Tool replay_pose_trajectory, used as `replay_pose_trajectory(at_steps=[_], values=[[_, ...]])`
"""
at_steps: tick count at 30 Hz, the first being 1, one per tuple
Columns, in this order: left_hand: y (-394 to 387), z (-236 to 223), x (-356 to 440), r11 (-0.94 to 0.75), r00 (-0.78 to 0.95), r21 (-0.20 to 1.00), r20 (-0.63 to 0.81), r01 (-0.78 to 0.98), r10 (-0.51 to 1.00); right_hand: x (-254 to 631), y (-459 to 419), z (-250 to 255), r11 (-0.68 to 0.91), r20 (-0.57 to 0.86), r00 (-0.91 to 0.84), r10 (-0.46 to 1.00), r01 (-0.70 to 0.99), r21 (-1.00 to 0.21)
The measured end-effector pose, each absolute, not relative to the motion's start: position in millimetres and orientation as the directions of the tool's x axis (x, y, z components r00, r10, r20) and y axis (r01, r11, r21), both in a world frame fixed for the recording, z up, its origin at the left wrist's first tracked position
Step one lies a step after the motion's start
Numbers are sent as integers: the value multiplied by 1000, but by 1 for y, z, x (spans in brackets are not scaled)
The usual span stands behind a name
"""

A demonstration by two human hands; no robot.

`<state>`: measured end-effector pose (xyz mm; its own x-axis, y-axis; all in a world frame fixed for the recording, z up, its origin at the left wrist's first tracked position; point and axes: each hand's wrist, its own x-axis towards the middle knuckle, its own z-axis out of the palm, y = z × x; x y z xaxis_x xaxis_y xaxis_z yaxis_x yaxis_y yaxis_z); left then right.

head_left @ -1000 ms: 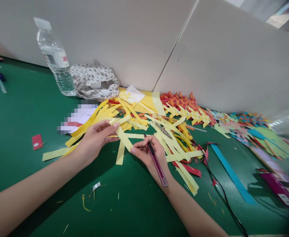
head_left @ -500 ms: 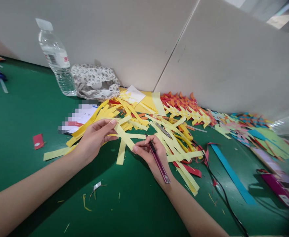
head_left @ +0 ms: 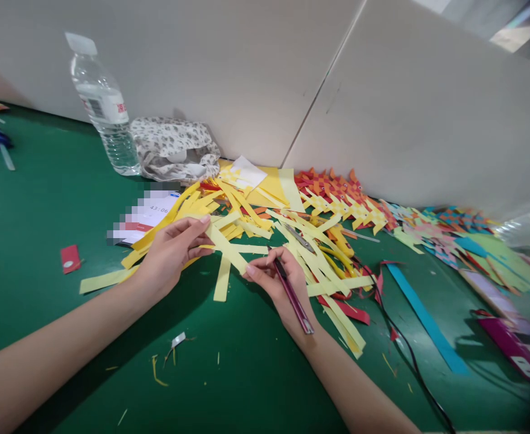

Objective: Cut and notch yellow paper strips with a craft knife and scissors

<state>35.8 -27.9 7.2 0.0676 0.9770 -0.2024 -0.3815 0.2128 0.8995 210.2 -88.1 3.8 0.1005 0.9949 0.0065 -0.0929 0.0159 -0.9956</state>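
Note:
My left hand (head_left: pixel 169 253) pinches the upper left end of a pale yellow paper strip (head_left: pixel 227 248) between thumb and fingers. At the strip's lower right end, my right hand (head_left: pixel 280 280) pinches it with thumb and fingertips. A slim purple craft knife (head_left: pixel 295 298) is also tucked in the right hand, its dark end up between the fingers and its other end over the wrist. The strip is held taut and slanting above the green table (head_left: pixel 192 392). Beneath and behind it lie more loose yellow strips (head_left: pixel 222 280).
Behind my hands stand a water bottle (head_left: pixel 106 114), a patterned cloth pouch (head_left: pixel 176 147) and a phone (head_left: pixel 145 217). Scissors (head_left: pixel 298 238) and a yellow glue gun (head_left: pixel 339 241) lie among strips. A black cable (head_left: pixel 403 337) and blue strip (head_left: pixel 427 319) are at right. Woven paper fish (head_left: pixel 332 187) line the wall.
My left hand has shifted very slightly left and up with its end of the strip. The right hand and the knife have barely moved.

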Motion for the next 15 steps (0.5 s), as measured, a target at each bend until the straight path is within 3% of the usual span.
replay_pose_trajectory(at_steps=[15], values=[[-29,7,35,193,64,921,-182,-339,981,212,-87,2,63,48,192,980,-68,-996]])
